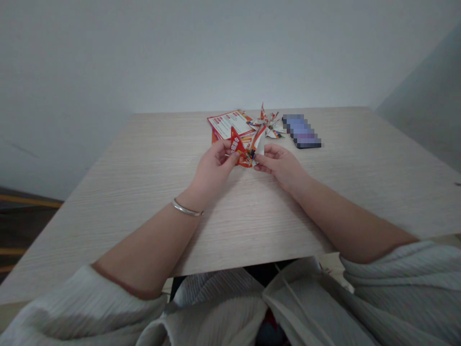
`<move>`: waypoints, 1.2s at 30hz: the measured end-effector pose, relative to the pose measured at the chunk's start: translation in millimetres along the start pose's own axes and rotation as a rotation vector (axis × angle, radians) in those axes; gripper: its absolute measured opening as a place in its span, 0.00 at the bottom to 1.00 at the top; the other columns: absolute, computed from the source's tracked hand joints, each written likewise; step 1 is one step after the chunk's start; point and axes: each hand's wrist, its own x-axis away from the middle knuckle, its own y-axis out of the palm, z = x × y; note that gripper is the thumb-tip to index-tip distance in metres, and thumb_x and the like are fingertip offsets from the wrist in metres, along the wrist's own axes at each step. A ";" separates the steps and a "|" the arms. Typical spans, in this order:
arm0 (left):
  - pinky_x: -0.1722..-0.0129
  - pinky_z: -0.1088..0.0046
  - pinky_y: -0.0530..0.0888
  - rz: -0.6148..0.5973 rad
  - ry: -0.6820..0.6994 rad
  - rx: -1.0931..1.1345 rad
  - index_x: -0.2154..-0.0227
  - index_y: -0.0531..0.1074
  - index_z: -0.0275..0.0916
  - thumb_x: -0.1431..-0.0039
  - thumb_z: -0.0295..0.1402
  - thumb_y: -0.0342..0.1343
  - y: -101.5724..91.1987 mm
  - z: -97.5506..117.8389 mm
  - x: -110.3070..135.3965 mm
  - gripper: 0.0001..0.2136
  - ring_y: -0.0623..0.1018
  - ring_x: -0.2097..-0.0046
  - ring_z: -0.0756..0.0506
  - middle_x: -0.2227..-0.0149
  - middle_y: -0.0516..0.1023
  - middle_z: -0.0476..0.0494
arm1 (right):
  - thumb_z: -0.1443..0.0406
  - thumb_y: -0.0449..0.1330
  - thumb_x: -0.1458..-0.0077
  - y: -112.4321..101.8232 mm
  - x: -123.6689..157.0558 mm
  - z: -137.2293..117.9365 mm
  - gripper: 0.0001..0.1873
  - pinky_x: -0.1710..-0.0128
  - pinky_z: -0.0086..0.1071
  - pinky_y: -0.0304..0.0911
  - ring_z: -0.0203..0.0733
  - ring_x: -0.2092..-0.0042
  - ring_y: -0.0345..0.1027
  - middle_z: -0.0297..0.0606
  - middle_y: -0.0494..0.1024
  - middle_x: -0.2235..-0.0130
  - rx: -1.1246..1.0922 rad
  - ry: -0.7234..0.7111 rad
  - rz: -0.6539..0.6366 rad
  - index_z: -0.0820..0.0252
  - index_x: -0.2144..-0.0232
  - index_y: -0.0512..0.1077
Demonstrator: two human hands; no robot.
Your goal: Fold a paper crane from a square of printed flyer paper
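Observation:
Both hands hold one piece of folded paper (245, 156), printed red, white and orange, just above the table's middle. My left hand (216, 161) pinches its red left side between thumb and fingers. On the other side, my right hand (280, 162) grips the paper's white and coloured part. Pointed flaps of the paper stand up to the left and right, with a gap between them. Behind the hands, several folded paper pieces with pointed tips (270, 126) lie together, and beside them is a stack of printed leaflets (232, 123).
A phone with a blurred screen (301, 130) lies at the back right of the pale wooden table (144, 182). A plain wall (216, 53) rises behind the table's far edge. Dark shelving with wooden edges (25, 226) shows at the lower left.

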 end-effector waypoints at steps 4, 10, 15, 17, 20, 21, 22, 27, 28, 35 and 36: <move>0.56 0.71 0.78 -0.036 -0.006 0.077 0.62 0.71 0.40 0.47 0.26 0.65 3.2 0.9 0.1 0.11 0.81 0.60 0.49 0.60 0.81 0.48 | 0.57 0.75 0.57 3.1 2.2 -1.7 0.18 0.59 0.35 0.74 0.37 0.62 0.76 0.32 0.82 0.64 0.013 -0.025 -0.019 0.55 0.66 0.76; 0.52 0.68 0.78 -0.071 -0.045 0.143 0.60 0.71 0.39 0.49 0.26 0.66 4.1 2.9 0.1 0.14 0.81 0.57 0.48 0.57 0.81 0.47 | 0.58 0.75 0.59 5.7 4.8 -5.4 0.18 0.61 0.32 0.73 0.36 0.63 0.75 0.32 0.83 0.64 -0.016 0.031 -0.057 0.54 0.66 0.76; 0.49 0.64 0.78 -0.116 -0.097 0.146 0.58 0.71 0.40 0.53 0.27 0.69 4.9 0.5 0.6 0.18 0.81 0.52 0.45 0.52 0.81 0.44 | 0.59 0.74 0.55 5.5 3.8 -4.3 0.16 0.64 0.34 0.74 0.35 0.69 0.72 0.31 0.81 0.68 0.064 0.025 -0.061 0.55 0.66 0.74; 0.50 0.64 0.78 -0.101 -0.112 0.173 0.59 0.71 0.40 0.52 0.27 0.68 5.4 1.2 1.1 0.18 0.81 0.53 0.45 0.53 0.80 0.44 | 0.61 0.73 0.53 5.6 3.5 -3.9 0.15 0.62 0.35 0.74 0.36 0.68 0.73 0.31 0.81 0.68 0.092 -0.008 -0.081 0.54 0.64 0.73; 0.50 0.64 0.78 -0.085 -0.135 0.190 0.59 0.70 0.39 0.51 0.27 0.68 5.9 4.5 1.7 0.17 0.80 0.55 0.46 0.55 0.80 0.45 | 0.65 0.71 0.54 6.5 3.0 -3.2 0.16 0.60 0.36 0.74 0.37 0.65 0.74 0.31 0.80 0.66 0.105 -0.040 -0.119 0.54 0.63 0.71; 0.51 0.64 0.78 -0.099 -0.145 0.187 0.59 0.70 0.39 0.51 0.27 0.68 6.1 5.6 1.9 0.17 0.80 0.56 0.46 0.56 0.80 0.46 | 0.66 0.71 0.54 6.9 2.9 -2.8 0.16 0.60 0.36 0.74 0.37 0.65 0.75 0.31 0.81 0.66 0.107 -0.041 -0.126 0.53 0.63 0.71; 0.51 0.65 0.78 -0.123 -0.159 0.183 0.59 0.71 0.39 0.51 0.27 0.67 6.4 6.5 2.0 0.16 0.80 0.56 0.46 0.57 0.80 0.46 | 0.66 0.70 0.54 7.3 2.7 -2.4 0.16 0.60 0.36 0.74 0.38 0.64 0.75 0.31 0.81 0.65 0.111 -0.041 -0.130 0.53 0.63 0.70; 0.54 0.66 0.77 -0.181 -0.218 0.150 0.61 0.71 0.38 0.50 0.24 0.65 7.0 4.8 2.2 0.13 0.79 0.60 0.47 0.61 0.79 0.46 | 0.68 0.69 0.54 9.1 2.9 0.7 0.18 0.61 0.35 0.75 0.38 0.65 0.76 0.30 0.81 0.65 0.154 -0.027 -0.142 0.52 0.63 0.66; 0.55 0.67 0.77 -0.174 -0.222 0.148 0.62 0.71 0.38 0.50 0.23 0.65 6.8 3.6 2.2 0.12 0.79 0.60 0.47 0.61 0.79 0.46 | 0.68 0.69 0.54 9.2 3.3 1.4 0.18 0.62 0.36 0.75 0.38 0.65 0.75 0.30 0.81 0.65 0.164 -0.024 -0.143 0.52 0.63 0.66; 0.62 0.70 0.76 -0.190 -0.210 0.091 0.61 0.72 0.38 0.48 0.23 0.62 6.2 0.1 1.7 0.12 0.78 0.64 0.47 0.63 0.79 0.46 | 0.66 0.69 0.55 6.6 3.8 1.9 0.19 0.52 0.43 0.73 0.44 0.58 0.76 0.35 0.81 0.59 0.239 -0.095 -0.124 0.52 0.60 0.69; 0.62 0.70 0.76 -0.187 -0.190 0.074 0.60 0.73 0.38 0.49 0.22 0.62 6.5 0.3 1.7 0.13 0.79 0.63 0.47 0.63 0.80 0.46 | 0.66 0.69 0.54 6.3 3.7 1.0 0.18 0.52 0.43 0.72 0.44 0.58 0.76 0.36 0.81 0.59 0.259 -0.099 -0.122 0.53 0.60 0.69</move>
